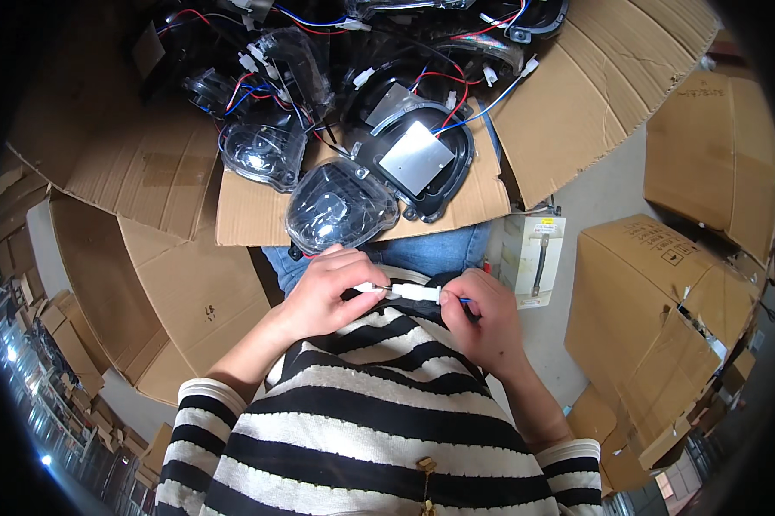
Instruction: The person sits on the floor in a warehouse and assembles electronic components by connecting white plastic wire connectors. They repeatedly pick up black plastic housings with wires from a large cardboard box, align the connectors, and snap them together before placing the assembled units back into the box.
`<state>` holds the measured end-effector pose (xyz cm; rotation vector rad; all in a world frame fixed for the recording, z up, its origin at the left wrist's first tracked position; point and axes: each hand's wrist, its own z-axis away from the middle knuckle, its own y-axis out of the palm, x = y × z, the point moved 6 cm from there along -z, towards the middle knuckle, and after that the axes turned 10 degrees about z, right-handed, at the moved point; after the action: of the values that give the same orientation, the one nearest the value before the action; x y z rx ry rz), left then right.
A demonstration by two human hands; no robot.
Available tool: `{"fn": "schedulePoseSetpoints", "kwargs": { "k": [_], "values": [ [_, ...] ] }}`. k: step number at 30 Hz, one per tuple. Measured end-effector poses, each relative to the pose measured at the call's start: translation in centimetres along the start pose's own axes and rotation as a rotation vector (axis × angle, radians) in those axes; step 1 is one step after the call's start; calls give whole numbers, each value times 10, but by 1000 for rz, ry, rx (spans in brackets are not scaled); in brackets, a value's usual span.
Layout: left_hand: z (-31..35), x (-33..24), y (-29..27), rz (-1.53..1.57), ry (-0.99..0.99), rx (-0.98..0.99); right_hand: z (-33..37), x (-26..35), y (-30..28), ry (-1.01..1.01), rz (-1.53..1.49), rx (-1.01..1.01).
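Note:
In front of my waist, both hands are closed in a pinch. My right hand (pixel 484 318) grips one end of a white plastic wire connector (pixel 418 293), and a bit of blue wire shows by its fingers. My left hand (pixel 334 291) pinches a small white piece (pixel 367 287) with a thin dark metal part that meets the connector's left end; its exact kind is unclear. Just beyond my left hand lies a clear-lensed lamp (pixel 340 206) on a cardboard flap (pixel 473 193). Beside it sits a black lamp housing with a silver plate (pixel 417 158).
More lamps (pixel 263 155) with red, blue and white wires pile up in the open carton ahead. Large cardboard boxes stand at the right (pixel 654 301) and left (pixel 190 301). A pale box-shaped item (pixel 532 258) is on the floor right of my legs.

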<state>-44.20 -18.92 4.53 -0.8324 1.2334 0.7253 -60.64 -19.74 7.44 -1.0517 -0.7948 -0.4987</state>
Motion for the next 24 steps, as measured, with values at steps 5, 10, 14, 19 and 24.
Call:
{"fn": "schedulePoseSetpoints", "kwargs": {
  "k": [5,10,14,19,24],
  "values": [
    [0,4,-3,33,2,-59,-4,-4,10,25,-47,14],
    [2,12,-1,206,-179,-18,-1,-25,9,173,-171,83],
    [3,13,-2,236,-181,4,-1,-36,-8,192,-203,128],
    [9,13,-2,244,-195,54,-24,-4,4,52,-233,244],
    [4,12,-2,380,-277,246,-32,4,22,-57,-244,279]
  ]
}}
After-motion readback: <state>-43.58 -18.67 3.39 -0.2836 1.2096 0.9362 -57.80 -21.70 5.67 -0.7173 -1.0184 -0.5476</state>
